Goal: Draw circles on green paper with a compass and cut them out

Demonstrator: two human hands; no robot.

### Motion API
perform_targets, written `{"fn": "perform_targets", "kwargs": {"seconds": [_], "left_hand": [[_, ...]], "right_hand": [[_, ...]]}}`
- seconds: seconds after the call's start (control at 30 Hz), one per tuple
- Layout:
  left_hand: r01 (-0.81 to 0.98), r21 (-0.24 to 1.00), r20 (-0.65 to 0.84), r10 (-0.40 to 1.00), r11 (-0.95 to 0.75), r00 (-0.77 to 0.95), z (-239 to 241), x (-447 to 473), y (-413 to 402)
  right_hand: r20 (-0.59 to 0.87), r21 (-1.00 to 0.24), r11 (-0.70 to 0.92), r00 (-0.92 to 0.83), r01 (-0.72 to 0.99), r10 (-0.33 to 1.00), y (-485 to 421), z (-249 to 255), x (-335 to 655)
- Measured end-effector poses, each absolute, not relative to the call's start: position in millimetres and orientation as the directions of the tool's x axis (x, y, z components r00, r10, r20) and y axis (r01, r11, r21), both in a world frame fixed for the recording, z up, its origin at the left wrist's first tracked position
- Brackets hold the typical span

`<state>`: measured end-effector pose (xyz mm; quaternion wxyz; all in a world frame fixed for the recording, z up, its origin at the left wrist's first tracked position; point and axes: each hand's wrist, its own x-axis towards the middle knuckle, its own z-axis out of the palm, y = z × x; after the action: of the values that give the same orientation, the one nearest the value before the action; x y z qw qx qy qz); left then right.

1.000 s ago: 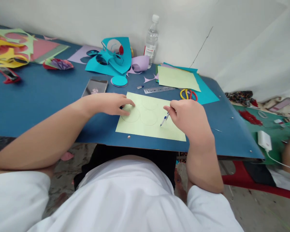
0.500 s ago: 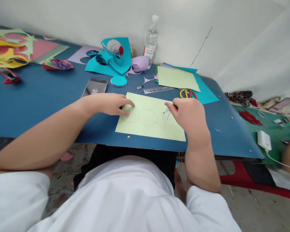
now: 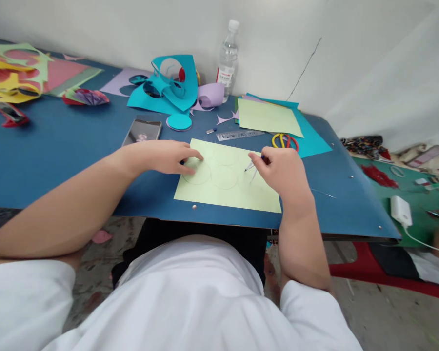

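A pale green paper sheet (image 3: 227,190) with several drawn circles lies near the front edge of the blue table (image 3: 58,146). My left hand (image 3: 164,156) rests flat on the sheet's left part, fingers over a circle. My right hand (image 3: 281,170) is closed around a pen (image 3: 249,166), whose tip points down-left at the sheet's right half. Whether the tip touches the paper is unclear.
A phone (image 3: 142,131), teal paper cut-outs (image 3: 168,87), a teal disc (image 3: 179,122), a water bottle (image 3: 227,61), a ruler (image 3: 240,135), scissors (image 3: 285,141) and stacked paper (image 3: 267,117) lie behind the sheet. Coloured scraps (image 3: 14,73) sit far left. A green table (image 3: 406,185) stands at right.
My right hand has moved up the sheet with the pen, from the lower right area toward its upper right. My left hand has stayed put.
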<state>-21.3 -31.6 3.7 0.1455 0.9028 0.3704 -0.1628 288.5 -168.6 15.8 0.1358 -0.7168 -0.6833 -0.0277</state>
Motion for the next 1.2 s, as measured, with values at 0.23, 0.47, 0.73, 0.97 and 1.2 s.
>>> {"fn": "perform_targets", "kwargs": {"seconds": [0.23,0.47,0.73,0.97,1.2], "left_hand": [[0.700,0.115,-0.400,0.612,-0.705,0.682,5,-21,-34],[0.720,0.129,-0.415,0.622,-0.682,0.664,8,-18,-35],[0.703,0.133,-0.410,0.607,-0.698,0.681,7,-18,-33],[0.715,0.158,-0.401,0.618,-0.681,0.677,8,-15,-32],[0.766,0.160,-0.337,0.695,-0.623,0.635,2,-16,-26]], "right_hand": [[0.235,-0.110,0.023,0.003,0.994,0.972,-171,13,291],[0.223,-0.120,0.052,-0.024,0.991,0.975,-173,35,285],[0.279,-0.229,0.187,-0.119,0.955,0.953,-155,70,276],[0.405,-0.546,0.346,-0.122,0.763,0.906,-97,21,295],[0.396,-0.735,0.325,-0.013,0.595,0.918,-70,-30,316]]}}
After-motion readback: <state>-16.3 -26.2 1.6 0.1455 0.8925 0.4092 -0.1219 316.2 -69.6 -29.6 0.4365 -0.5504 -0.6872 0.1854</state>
